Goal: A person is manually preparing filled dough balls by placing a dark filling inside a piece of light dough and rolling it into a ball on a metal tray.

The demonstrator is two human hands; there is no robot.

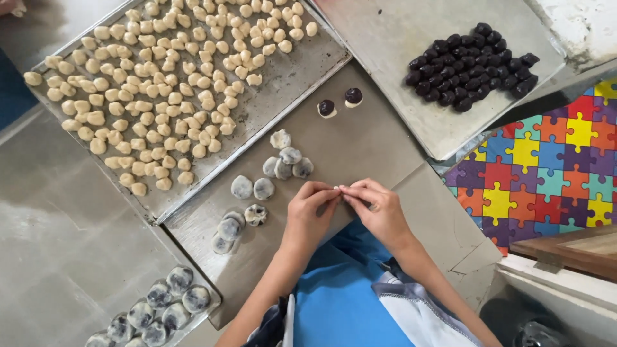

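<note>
Left hand [313, 209]: fingertips bunched and pressed against those of the right hand, pinching something small between them; the piece itself is hidden by the fingers, so I cannot tell what it looks like.
Right hand [378, 207]: fingers curled inward, tips meeting the left hand's over the near edge of the middle tray [373, 141]; nothing else in its grasp.
Held piece: between both sets of fingertips, above the middle tray, just below the nearest wrapped balls [286, 164].
Done, wrapped: greyish balls lie in small groups on the middle tray; another group [157, 308] sits on a tray at lower left; dark filling shows through the thin dough.
Half done: two dough pieces topped with dark filling [340, 103] sit open at the far side of the middle tray, not yet closed.
Left, dough: a great many pale dough lumps [160, 83] cover the big tray [270, 109] at upper left; far more than the wrapped count.
Left, filling: a heap of dark balls [469, 64] waits on the upper right tray [398, 38].
Judgement: early in the job; wrapped balls are few beside the stock of lumps.
Around: a puzzle-pattern mat [546, 160] at right; blue cloth on the person's lap.
</note>
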